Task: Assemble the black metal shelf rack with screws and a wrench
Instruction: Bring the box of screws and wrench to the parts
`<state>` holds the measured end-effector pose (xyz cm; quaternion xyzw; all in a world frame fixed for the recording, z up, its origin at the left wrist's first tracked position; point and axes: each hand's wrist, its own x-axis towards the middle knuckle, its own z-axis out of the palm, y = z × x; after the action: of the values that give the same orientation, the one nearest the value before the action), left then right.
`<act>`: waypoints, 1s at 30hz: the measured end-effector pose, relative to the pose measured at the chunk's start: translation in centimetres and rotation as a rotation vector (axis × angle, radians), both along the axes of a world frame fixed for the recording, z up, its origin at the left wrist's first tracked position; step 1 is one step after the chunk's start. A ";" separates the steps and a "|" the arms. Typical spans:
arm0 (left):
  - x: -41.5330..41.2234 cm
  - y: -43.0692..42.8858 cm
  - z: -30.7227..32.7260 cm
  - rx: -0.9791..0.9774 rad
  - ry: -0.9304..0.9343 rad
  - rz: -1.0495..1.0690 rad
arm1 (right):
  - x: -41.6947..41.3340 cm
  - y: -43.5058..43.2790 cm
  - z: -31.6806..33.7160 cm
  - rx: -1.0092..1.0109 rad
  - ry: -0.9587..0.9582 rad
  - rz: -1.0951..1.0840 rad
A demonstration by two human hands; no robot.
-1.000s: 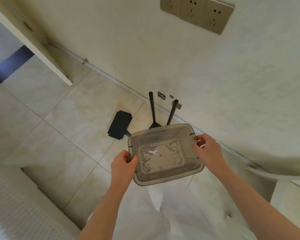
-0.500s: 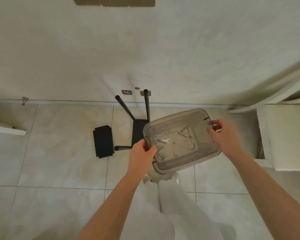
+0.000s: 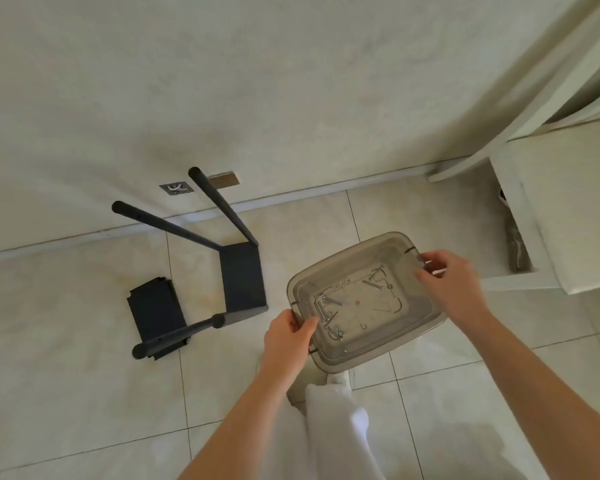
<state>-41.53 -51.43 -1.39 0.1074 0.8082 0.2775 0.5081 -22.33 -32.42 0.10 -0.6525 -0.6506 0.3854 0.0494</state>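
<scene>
Pale floor tiles meet a cream wall. The rack, partly built with three legs on, lies on the floor left of the left hand and well apart from it. A second ago it showed behind the bin. The hardware has probably reached the work spot, with fastening next. A loose panel lies beside the rack. Both hands, the right hand opposite, grip the bin's ends, with screws loose inside.

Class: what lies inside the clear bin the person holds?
Loose screws and small washers lie on the bin floor. The left hand covers its near corner, hiding anything there.
</scene>
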 end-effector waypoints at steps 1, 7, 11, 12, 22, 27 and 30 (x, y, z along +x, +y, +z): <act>0.0 0.3 -2.1 -0.010 -0.001 0.002 | 0.2 0.3 -2.1 -0.007 -0.008 0.011; -0.7 0.7 -15.5 -0.040 -0.036 -0.014 | -0.7 1.2 -15.8 -0.006 -0.041 0.095; -1.4 0.5 -25.1 -0.040 -0.186 0.092 | -2.9 2.1 -25.4 0.005 -0.004 0.060; -1.5 0.5 -27.3 -0.053 -0.206 0.098 | -3.5 2.4 -27.6 0.003 0.016 0.038; -2.3 0.7 -43.9 -0.026 -0.330 0.119 | -7.8 5.0 -46.0 0.077 0.050 0.199; -1.1 0.2 -47.8 -0.081 -0.466 0.200 | -9.1 5.1 -50.6 0.253 -0.055 0.410; -0.6 -0.2 -49.7 -0.054 -0.453 0.151 | -9.2 4.9 -52.9 0.328 -0.089 0.437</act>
<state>-42.11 -51.64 -51.11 -0.0319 0.6865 0.3102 0.6569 -31.50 -27.50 -52.76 -0.4963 -0.8310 0.2476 0.0415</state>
